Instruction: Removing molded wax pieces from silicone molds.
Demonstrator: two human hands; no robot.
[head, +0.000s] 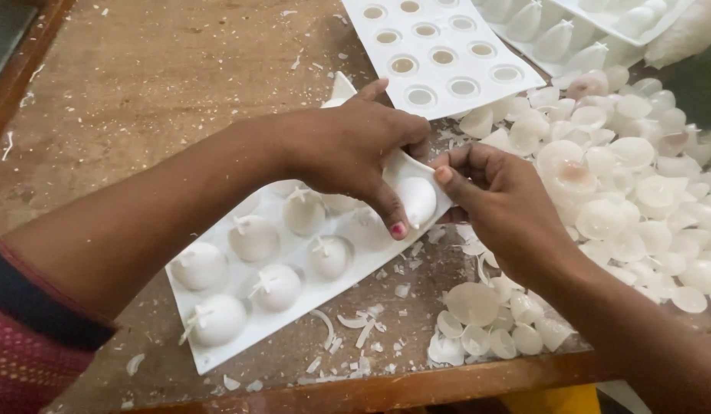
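Hands ours, left hand (pixel 348 149) and right hand (pixel 497 199) both clamped on the white mould tray (pixel 294 253), near the bench's front edge (pixel 386 391), wax shells (pixel 624 176) heaped toward its right edge.

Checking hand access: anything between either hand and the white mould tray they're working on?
Nothing visible. The left hand and right hand already grip the white mould tray at its bent end, thumbs on a bulging cup. Wax pieces lie to the side.

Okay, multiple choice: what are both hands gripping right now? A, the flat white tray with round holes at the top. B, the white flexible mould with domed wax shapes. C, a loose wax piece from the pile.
B: the left hand and right hand both pinch one end of the white mould, bending it upward.
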